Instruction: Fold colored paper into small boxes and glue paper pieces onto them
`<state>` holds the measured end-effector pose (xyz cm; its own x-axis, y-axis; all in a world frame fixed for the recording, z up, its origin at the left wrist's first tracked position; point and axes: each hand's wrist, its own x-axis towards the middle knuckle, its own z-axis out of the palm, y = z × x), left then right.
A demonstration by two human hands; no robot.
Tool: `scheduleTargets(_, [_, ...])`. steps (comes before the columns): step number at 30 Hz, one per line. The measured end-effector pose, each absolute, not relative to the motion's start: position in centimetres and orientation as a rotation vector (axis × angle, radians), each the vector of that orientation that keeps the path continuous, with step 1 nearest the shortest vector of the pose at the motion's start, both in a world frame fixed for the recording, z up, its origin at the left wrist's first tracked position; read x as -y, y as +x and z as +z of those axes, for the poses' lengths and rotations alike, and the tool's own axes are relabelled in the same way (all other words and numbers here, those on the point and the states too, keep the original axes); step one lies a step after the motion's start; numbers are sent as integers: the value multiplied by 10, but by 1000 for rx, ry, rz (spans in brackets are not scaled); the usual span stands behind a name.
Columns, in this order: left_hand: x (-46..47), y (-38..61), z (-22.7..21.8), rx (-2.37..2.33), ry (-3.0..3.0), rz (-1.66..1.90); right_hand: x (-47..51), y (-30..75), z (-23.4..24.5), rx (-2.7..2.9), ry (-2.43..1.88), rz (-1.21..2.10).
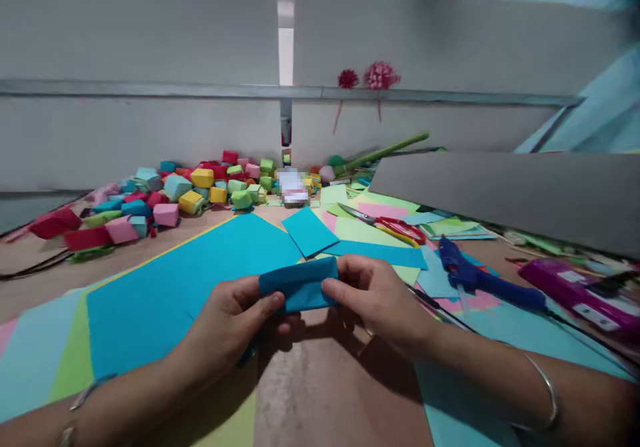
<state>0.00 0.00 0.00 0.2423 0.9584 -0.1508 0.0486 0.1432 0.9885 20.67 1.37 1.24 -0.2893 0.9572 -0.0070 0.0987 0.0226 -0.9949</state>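
Note:
Between my two hands is a small folded piece of blue paper (303, 285), held up above the table. My left hand (237, 310) pinches its left end, thumb in front and fingers behind. The right end is gripped by my right hand (373, 295), with the thumb pressed on the near face. Just beyond lies a square of blue paper (310, 231), and a blue strip (377, 253) stretches to the right of it. A large blue sheet (165, 300) spreads out under and beside my left hand.
Many small coloured paper blocks (203, 179) are heaped at the back left. Red-handled scissors (385, 223), a blue glue gun (480, 279) and a purple tool (575, 293) lie to the right among paper sheets. A grey panel (525, 193) juts in there.

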Motion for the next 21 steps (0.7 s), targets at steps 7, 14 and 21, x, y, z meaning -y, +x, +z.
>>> scheduleTargets(7, [0, -4, 3, -1141, 1305, 914, -14, 209, 12, 1555, -1127, 1451])
scheduleTargets(14, [6, -1, -3, -1007, 1098, 831, -11, 208, 17, 1565, -1147, 1449])
scheduleTargets(21, [6, 1, -3, -1010, 1040, 820, -11, 209, 17, 1572, -1122, 1481])
